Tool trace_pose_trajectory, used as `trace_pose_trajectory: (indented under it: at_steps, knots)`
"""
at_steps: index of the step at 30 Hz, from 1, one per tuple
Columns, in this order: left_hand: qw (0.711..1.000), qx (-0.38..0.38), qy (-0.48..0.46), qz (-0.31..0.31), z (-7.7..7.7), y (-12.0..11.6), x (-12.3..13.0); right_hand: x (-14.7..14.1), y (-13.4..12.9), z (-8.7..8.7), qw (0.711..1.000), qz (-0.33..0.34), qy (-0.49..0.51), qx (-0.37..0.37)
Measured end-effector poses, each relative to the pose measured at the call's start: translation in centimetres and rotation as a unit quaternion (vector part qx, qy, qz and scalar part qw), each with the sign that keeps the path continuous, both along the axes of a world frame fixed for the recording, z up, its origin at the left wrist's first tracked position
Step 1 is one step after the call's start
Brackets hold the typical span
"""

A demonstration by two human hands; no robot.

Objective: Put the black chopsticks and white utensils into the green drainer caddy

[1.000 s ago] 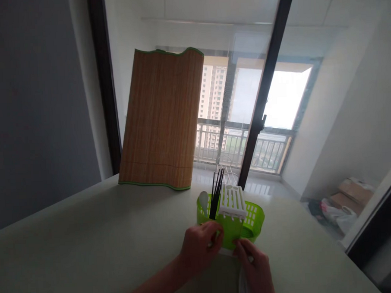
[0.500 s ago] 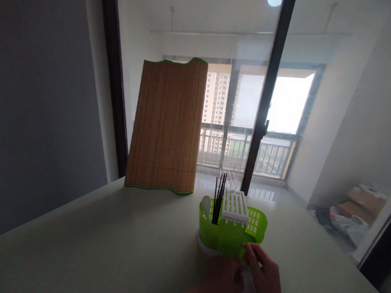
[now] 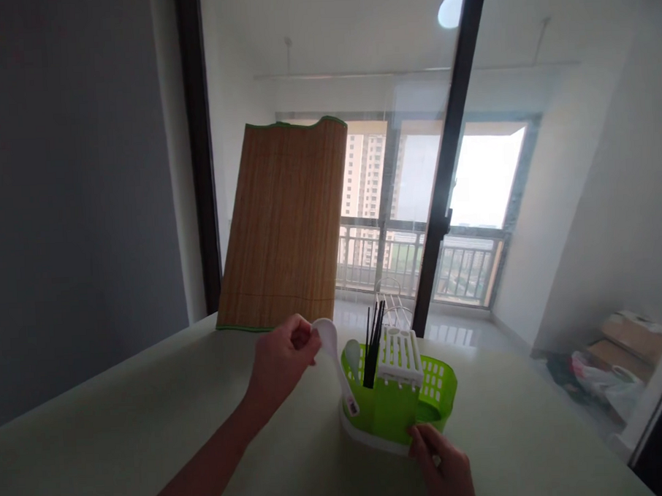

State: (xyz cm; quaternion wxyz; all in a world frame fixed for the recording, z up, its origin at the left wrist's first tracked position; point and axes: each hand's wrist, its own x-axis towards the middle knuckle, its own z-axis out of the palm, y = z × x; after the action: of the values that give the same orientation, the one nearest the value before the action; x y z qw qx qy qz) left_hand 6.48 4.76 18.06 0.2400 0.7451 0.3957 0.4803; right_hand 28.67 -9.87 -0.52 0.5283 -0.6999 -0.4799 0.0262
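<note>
A white spoon (image 3: 343, 375) is in my left hand (image 3: 286, 352), pinched at its bowl end. Its handle slants down in front of the left end of a green utensil holder (image 3: 393, 412). Inside the holder, dark chopsticks (image 3: 374, 345) stand upright beside another pale spoon (image 3: 352, 355). A white slotted rack (image 3: 400, 355) tops the middle section, and a white base (image 3: 366, 440) shows underneath. My right hand (image 3: 443, 462) is closed, its fingertips pinching at the holder's lower front right; the exact grip is partly hidden.
Behind the holder, a bamboo mat (image 3: 286, 224) with green edging stands upright on the pale table (image 3: 125, 432). Beyond it is a glass sliding door with a dark frame (image 3: 444, 199). Boxes and plastic bags (image 3: 605, 382) lie on the floor at right.
My left hand has risen from the holder's front to its left side, bringing the white spoon into clear view. My right hand stays by the holder's front. The camera view has shifted slightly.
</note>
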Motion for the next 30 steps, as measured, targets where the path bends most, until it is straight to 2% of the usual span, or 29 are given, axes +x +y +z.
trace_pose_trajectory:
  at_steps: [2, 5, 7, 12, 16, 21, 27, 30]
  knots:
    - [0.999, 0.034, -0.027, 0.023, 1.3, 1.1, 0.8, 0.2, 0.1, -0.3, 1.000, -0.004, -0.011, 0.002]
    - [0.997, 0.067, 0.011, 0.033, 1.5, 2.4, 3.0, 0.5, 0.2, -0.5, 1.000, -0.002, -0.012, 0.007]
    - [0.994, 0.078, 0.068, 0.039, 0.7, 2.9, 4.5, 0.6, 0.2, -0.5, 1.000, -0.006, -0.004, 0.013]
    - [0.975, 0.082, 0.196, 0.070, -2.6, 3.4, 6.8, 0.8, 0.3, -0.6, 1.000, -0.002, 0.003, 0.011]
    - [0.955, 0.065, 0.278, 0.086, -4.4, 3.5, 7.2, 0.9, 0.4, -0.9, 1.000, -0.004, -0.014, -0.005]
    - [0.936, 0.070, 0.336, 0.075, -5.0, 3.6, 7.0, 1.0, 0.4, -1.1, 1.000, -0.006, -0.020, -0.016]
    - [0.945, 0.120, 0.293, 0.080, -5.7, 3.4, 6.1, 1.3, 0.3, -1.0, 0.999, -0.005, -0.021, -0.030]
    - [0.947, 0.156, 0.276, 0.058, -6.0, 3.7, 6.1, 1.3, 0.3, -0.9, 1.000, -0.006, -0.017, -0.026]
